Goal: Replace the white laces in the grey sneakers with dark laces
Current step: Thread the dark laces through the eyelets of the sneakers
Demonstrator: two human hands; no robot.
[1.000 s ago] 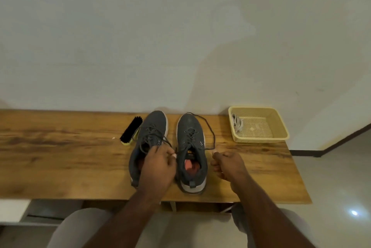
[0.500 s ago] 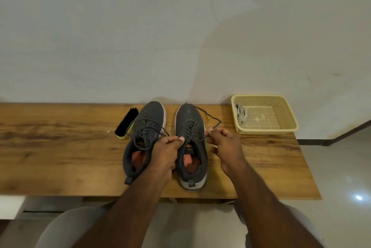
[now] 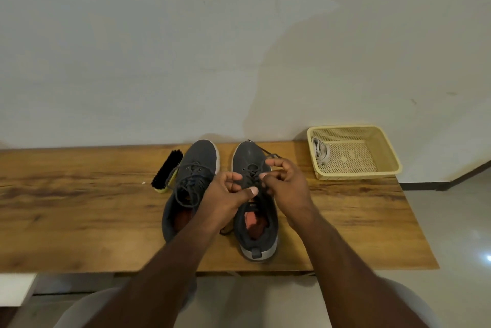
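Head view: two grey fabric sneakers w/ pale soles are seen side by side, toes to the wall, on the long wooden surface [image 3: 79, 208]. Left sneaker [image 3: 196, 168] is already threaded w/ a dark lace and loosely bowed. Right sneaker [image 3: 252, 221] is being worked on; its thin dark cord lace [image 3: 268, 153] is threaded through the eyelets, w/ one free end trailing past the toe. Left hand [image 3: 225, 195] is curled over the eyelets, thumb extended; a strand appears pinched, but this is too small to confirm. Right hand [image 3: 287, 181] is curled too, fingertips closed on the lace approx. at mid-eyelets.

White laces [image 3: 320, 152] are bundled in the pale yellow perforated plastic basket [image 3: 382, 141], well apart to the right. A black-bristled brush w/ yellow back [image 3: 167, 173] lies just beside the left sneaker.

Risk, as judged: if the strands are pulled unevenly, one end could be drawn short or slip out of an eyelet; an unheld shoe could be dragged across the surface.
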